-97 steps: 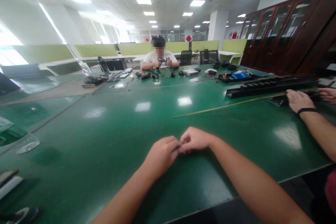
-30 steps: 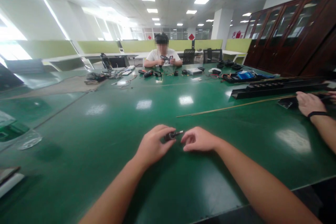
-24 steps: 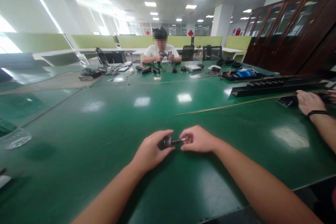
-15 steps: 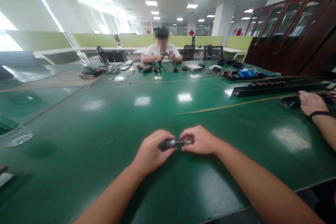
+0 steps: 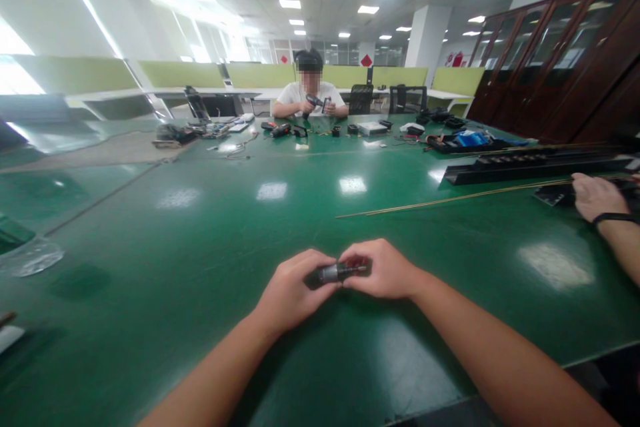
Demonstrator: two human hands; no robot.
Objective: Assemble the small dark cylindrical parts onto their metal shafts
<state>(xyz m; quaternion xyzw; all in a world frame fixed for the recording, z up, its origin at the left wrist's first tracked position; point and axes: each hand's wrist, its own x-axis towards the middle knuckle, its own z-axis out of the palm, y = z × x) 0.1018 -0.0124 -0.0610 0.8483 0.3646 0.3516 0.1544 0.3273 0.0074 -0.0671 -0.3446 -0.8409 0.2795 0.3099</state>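
Note:
Low over the green tabletop (image 5: 210, 280), both hands meet around a small cylindrical part with a silver-grey body (image 5: 329, 273) and a thin metal shaft pointing right. My left hand (image 5: 293, 287) is closed around the body from the left, hiding its dark rear end. My right hand (image 5: 383, 270) has its fingertips pinched at the front of the body, where the shaft begins. The shaft's tip shows within the curl of the right fingers. Whether the right fingers hold a separate small piece is too fine to tell.
Thin brass-coloured rods (image 5: 430, 204) lie ahead to the right, by a black metal channel (image 5: 465, 173) and a co-worker's hand (image 5: 597, 197). Across the table a person (image 5: 310, 93) holds a power drill. A clear plastic container (image 5: 35, 257) stands left.
My right hand's fingertips have moved left along the shaft to the front of the body, close against my left fingers. My left hand stays nearly in place.

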